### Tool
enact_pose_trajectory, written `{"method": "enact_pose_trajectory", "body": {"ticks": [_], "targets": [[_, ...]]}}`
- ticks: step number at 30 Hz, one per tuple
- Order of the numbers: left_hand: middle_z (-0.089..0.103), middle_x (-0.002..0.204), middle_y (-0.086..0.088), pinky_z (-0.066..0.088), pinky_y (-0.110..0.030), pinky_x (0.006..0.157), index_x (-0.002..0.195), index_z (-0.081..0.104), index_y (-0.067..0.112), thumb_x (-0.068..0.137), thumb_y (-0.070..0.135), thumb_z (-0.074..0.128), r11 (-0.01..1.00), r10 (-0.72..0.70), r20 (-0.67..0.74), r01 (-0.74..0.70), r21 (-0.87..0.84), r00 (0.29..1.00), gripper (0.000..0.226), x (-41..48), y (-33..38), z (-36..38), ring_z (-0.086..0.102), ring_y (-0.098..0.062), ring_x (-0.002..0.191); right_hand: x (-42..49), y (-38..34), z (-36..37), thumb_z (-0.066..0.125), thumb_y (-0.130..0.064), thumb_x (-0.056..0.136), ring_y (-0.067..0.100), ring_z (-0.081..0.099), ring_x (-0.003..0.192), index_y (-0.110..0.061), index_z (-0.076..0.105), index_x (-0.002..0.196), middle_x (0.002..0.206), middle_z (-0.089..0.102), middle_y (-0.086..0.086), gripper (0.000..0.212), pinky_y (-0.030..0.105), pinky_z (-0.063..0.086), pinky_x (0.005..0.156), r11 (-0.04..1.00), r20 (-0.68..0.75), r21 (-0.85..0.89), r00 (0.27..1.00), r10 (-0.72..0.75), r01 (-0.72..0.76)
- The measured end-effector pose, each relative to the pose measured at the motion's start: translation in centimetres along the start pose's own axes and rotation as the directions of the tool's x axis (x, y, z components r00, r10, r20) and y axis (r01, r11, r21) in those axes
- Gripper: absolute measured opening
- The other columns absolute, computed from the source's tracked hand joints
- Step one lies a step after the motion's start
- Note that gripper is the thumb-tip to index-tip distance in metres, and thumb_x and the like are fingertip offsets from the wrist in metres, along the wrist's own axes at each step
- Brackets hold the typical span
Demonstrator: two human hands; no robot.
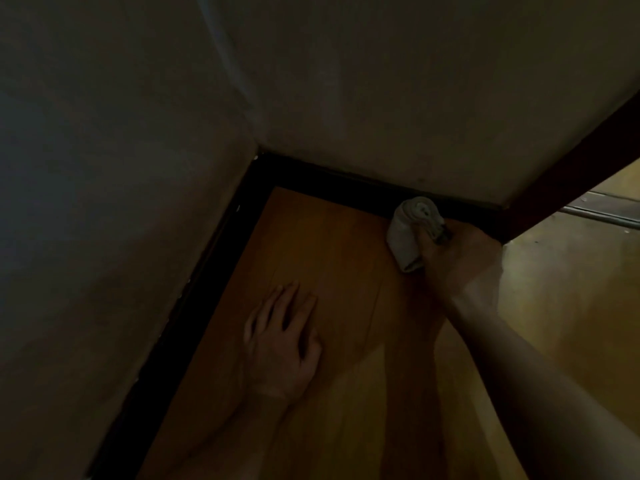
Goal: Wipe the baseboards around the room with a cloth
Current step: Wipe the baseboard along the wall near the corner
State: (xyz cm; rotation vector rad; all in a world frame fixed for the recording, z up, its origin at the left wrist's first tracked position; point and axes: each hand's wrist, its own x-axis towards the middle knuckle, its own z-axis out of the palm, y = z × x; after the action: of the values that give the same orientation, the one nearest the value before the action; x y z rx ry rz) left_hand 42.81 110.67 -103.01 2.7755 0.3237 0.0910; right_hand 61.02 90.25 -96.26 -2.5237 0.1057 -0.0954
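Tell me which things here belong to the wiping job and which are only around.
Job: cloth, gripped by right hand; dark baseboard.
Around: left hand flat on wooden floor; wall; door track.

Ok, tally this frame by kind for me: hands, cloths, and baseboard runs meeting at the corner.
Hands: 2 (left hand flat on the floor; right hand holding the cloth)
Cloths: 1
Baseboard runs: 2 (left baseboard; far baseboard)
Total: 5

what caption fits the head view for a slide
The right hand grips a cloth against the baseboard near a corner; the left hand lies flat on the floor.
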Motion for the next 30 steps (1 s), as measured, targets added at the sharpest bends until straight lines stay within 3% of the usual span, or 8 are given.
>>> {"method": "enact_pose_trajectory", "body": {"ticks": [4,8,10,16,18,27,30], "targets": [[0.041,0.157,0.001,0.034,-0.055,0.112,0.147,0.047,0.034,0.089,0.044,0.043,1.000,0.015,-0.004,-0.015,0.016,1.000,0.058,0.0,-0.1,0.0,0.038,-0.024,0.143,-0.4,0.5,-0.4,0.052,-0.054,0.093,0.023,0.051,0.059,-0.028,0.055,0.069,0.058,0.046,-0.006,0.035,0.027,0.031,0.051,0.999,-0.032,0.027,0.999,0.036,-0.036],[0.043,0.155,0.001,0.033,-0.054,0.111,0.145,0.050,0.034,0.088,0.042,0.046,1.000,0.012,-0.027,-0.012,-0.008,1.000,0.058,-0.1,0.0,0.1,0.039,-0.024,0.141,0.2,-1.8,1.3,0.052,-0.056,0.092,0.033,0.065,0.077,-0.019,0.068,0.079,0.077,0.066,0.008,0.042,0.031,0.038,0.060,0.999,0.000,-0.028,1.000,-0.021,0.021],[0.042,0.156,0.003,0.029,-0.052,0.110,0.145,0.049,0.036,0.087,0.043,0.046,1.000,0.000,-0.019,-0.001,-0.024,1.000,0.059,-0.1,0.0,0.2,0.037,-0.023,0.142,0.3,-3.4,2.7,0.054,-0.058,0.090,0.034,0.066,0.079,-0.016,0.069,0.080,0.079,0.067,0.009,0.046,0.033,0.046,0.062,0.999,-0.010,0.022,1.000,-0.029,0.029],[0.046,0.153,0.000,0.035,-0.056,0.108,0.144,0.052,0.034,0.087,0.044,0.047,1.000,0.011,-0.013,-0.012,-0.027,1.000,0.058,0.0,-0.1,0.1,0.041,-0.024,0.139,0.8,-6.6,4.8,0.056,-0.051,0.091,0.034,0.066,0.086,-0.015,0.068,0.084,0.089,0.068,0.010,0.039,0.030,0.038,0.062,0.994,0.059,-0.014,0.992,-0.108,0.109],[0.045,0.153,0.001,0.032,-0.052,0.109,0.143,0.053,0.033,0.087,0.044,0.047,0.999,0.013,-0.010,-0.014,-0.034,1.000,0.058,0.0,-0.1,-0.1,0.040,-0.023,0.140,1.0,-6.3,4.8,0.056,-0.054,0.090,0.034,0.066,0.087,-0.016,0.068,0.085,0.090,0.068,0.010,0.041,0.031,0.042,0.063,0.991,0.064,-0.041,0.990,-0.122,0.125],[0.047,0.153,0.001,0.031,-0.048,0.107,0.142,0.055,0.036,0.084,0.049,0.050,0.999,0.015,0.009,-0.015,-0.041,1.000,0.059,0.1,0.0,-0.2,0.040,-0.023,0.138,1.2,-1.1,0.6,0.053,-0.053,0.094,0.033,0.065,0.078,-0.014,0.065,0.080,0.081,0.065,0.010,0.043,0.031,0.040,0.059,0.973,0.072,-0.168,0.986,-0.150,0.160],[0.050,0.149,0.000,0.027,-0.041,0.107,0.140,0.057,0.038,0.085,0.048,0.051,0.999,0.015,0.003,-0.015,-0.043,1.000,0.057,0.0,0.1,-0.4,0.043,-0.024,0.136,1.1,1.0,-0.7,0.051,-0.054,0.093,0.030,0.062,0.064,-0.016,0.060,0.071,0.064,0.055,0.003,0.045,0.030,0.042,0.052,0.969,0.072,-0.197,0.988,-0.139,0.151]]}}
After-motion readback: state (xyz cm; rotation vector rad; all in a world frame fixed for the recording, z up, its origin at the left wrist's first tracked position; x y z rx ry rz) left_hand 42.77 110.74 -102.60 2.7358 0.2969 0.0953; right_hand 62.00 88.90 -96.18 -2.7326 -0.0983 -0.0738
